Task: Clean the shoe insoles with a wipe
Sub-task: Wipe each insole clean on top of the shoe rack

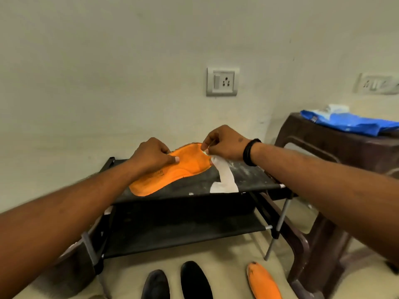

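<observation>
Centre of the frame, the orange insole (172, 169) lies on the top black shelf of the shoe rack (248, 180). The left hand (151, 158) pinches its middle, thumb flat on the upper face and fingers curled behind the far edge. The right hand (226, 143) is closed on a white wipe (224, 178) at the insole's upper-right end, the loose strip trailing down across the shelf to its front edge. The insole is bright orange, faint dark print near the lower-left end, the rim slightly raised. Its long axis runs from lower left to upper right. A second orange insole (263, 281) lies on the floor at the bottom, beside two dark shoe toes (194, 279). A blue packet (349, 121) sits on the brown stool (323, 147) at right.
</observation>
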Action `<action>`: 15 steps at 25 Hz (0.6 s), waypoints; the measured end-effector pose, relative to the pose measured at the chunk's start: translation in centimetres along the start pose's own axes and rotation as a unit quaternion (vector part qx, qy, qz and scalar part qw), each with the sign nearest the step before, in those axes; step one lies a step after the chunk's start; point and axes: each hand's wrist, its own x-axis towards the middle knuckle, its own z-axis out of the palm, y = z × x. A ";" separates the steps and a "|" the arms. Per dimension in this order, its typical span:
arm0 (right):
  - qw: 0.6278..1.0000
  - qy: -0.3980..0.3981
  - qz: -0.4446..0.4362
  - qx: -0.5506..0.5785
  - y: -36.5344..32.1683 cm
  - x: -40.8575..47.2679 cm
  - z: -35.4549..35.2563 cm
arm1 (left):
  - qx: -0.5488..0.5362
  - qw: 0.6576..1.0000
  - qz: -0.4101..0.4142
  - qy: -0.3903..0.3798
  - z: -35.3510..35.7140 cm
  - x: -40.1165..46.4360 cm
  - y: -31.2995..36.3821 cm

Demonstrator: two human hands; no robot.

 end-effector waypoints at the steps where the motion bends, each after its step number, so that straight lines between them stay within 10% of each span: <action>1: 1.000 0.014 0.001 0.026 -0.6 -1.0 -0.4 | -0.021 1.000 -0.011 0.011 -0.6 -1.1 0.3; 15: 0.987 0.024 0.144 0.073 -2.1 -17.9 0.5 | -0.170 0.981 -0.056 -0.078 -0.4 -15.3 7.3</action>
